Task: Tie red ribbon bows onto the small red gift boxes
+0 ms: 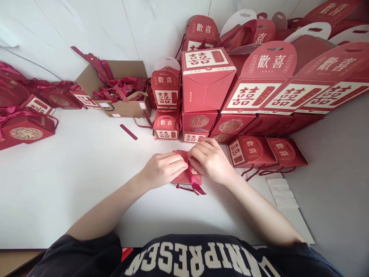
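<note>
A small red gift box (179,177) lies flat on the white table in front of me, partly hidden under my hands. A shiny dark red ribbon (195,182) runs over its top, and its loose tail hangs toward me past a twisted cord handle (184,188). From the left, my left hand (165,168) is closed at the ribbon, its fingertips mostly out of sight. My right hand (210,159) pinches the ribbon from the other side, with thumb and fingers pressed together over the box. The exact spot where the fingers grip is hidden.
An open cardboard box (123,109) full of ribbons stands at the back, near a loose ribbon strip (128,132). Stacked red gift boxes (206,86) rise behind my hands and to the right. Ribboned boxes (29,129) sit at left. White paper (282,192) lies at right.
</note>
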`<state>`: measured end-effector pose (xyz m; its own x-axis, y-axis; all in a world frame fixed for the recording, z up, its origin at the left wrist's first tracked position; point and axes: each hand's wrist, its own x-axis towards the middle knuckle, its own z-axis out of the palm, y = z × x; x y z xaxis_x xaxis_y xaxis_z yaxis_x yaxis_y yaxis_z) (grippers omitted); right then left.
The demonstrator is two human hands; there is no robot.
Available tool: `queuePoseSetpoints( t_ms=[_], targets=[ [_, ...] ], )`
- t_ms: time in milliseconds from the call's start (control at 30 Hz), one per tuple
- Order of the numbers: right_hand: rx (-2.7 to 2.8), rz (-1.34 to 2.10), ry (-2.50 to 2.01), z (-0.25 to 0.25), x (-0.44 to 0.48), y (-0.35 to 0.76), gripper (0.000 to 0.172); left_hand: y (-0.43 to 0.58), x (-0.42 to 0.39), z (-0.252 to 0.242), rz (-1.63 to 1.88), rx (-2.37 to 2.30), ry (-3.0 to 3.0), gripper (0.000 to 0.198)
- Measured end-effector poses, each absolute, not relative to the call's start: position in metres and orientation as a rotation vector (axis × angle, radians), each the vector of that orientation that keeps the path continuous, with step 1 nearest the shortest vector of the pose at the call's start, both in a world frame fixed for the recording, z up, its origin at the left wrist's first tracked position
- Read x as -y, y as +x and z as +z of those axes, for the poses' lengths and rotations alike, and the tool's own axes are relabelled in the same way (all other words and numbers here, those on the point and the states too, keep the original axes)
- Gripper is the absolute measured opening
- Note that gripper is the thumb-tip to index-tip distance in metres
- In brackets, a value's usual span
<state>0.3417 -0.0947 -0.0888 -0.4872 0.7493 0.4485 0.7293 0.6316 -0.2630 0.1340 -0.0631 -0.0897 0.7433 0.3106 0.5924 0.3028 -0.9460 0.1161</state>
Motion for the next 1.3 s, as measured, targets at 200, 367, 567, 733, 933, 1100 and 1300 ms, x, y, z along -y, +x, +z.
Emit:
queuePoseSetpoints(
  t_ms=[200, 367, 567, 733, 933, 1100, 1300],
  targets=[
    [2.266, 0.362, -1.215, -0.084, 0.097, 0.339, 0.005, 0.134, 0.063, -0.09, 0.984, -0.516, 2.932, 0.008],
    [2.237, 0.304, -1.185, -0.088, 0.095, 0.338, 0.006, 0.135, 0.063, -0.088, 0.975, -0.495, 2.916, 0.012],
    [2.17, 0.447, -1.143, -0.091, 0.094, 0.337, 0.018, 0.134, 0.064, -0.087, 0.923, -0.494, 2.908, 0.018],
    [2.187, 0.538, -1.118, -0.085, 0.095, 0.337, 0.015, 0.133, 0.064, -0.087, 0.899, -0.508, 2.913, 0.016],
    [2.27, 0.526, -1.1, -0.08, 0.097, 0.341, 0.008, 0.134, 0.064, -0.086, 0.907, -0.509, 2.917, 0.015],
    [2.416, 0.141, -1.103, -0.084, 0.097, 0.343, 0.013, 0.134, 0.064, -0.085, 0.893, -0.481, 2.914, 0.017],
    [2.282, -0.192, -1.371, -0.091, 0.091, 0.345, 0.016, 0.133, 0.063, -0.085, 0.917, -0.454, 2.896, 0.016]
  ],
)
